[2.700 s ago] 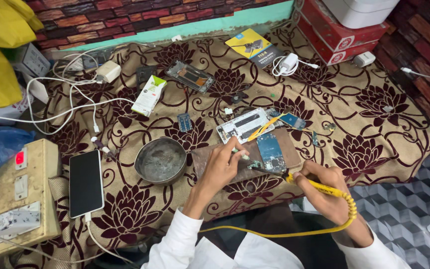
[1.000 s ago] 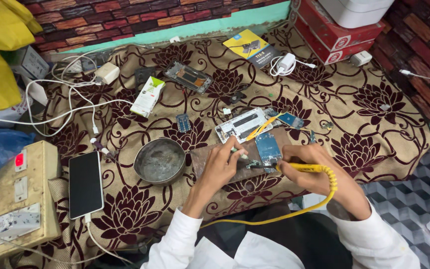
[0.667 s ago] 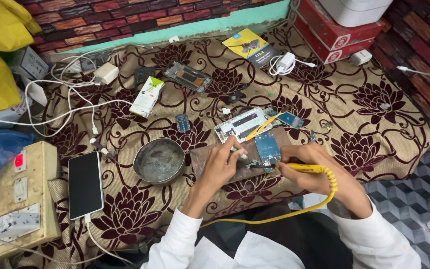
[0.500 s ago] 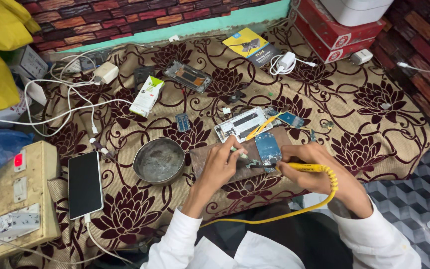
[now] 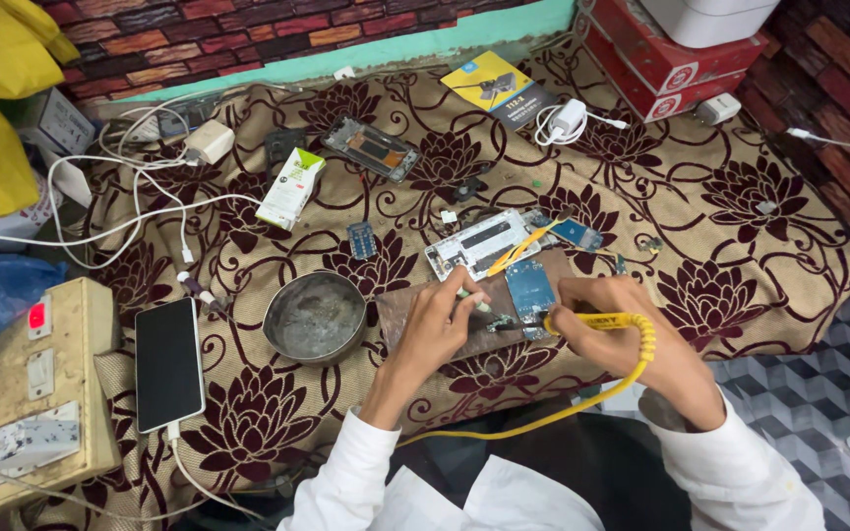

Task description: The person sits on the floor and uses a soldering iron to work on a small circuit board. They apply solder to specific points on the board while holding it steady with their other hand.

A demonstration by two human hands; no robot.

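The floral brown cloth (image 5: 740, 226) covers the whole work surface; its lower edge is hidden behind the person's white sleeves, and its left edge runs under the beige switch box (image 5: 22, 393), which is cut off by the frame. Red boxes (image 5: 661, 59) at the top right are also cut off. Bare cloth lies open to the right of the hands; the left side is crowded with white cables (image 5: 100, 216).

A dark phone (image 5: 167, 364) lies face up just beside the switch box, with a cable in its lower end. The round metal bowl (image 5: 315, 317) stands just left of the brown work board (image 5: 415, 305); any contents cannot be made out against its dull inside.

The blue circuit board (image 5: 528, 287) lies on the work board, between the two hands. An opened white phone frame (image 5: 479, 241) lies just beyond it.

The right hand (image 5: 632, 329) is closed around the yellow soldering iron (image 5: 597, 322), whose tip at the circuit board's lower edge is too small to resolve. The left hand (image 5: 440, 320) pinches a thin tool (image 5: 479, 306), its fingers closed; the tool's kind cannot be told.
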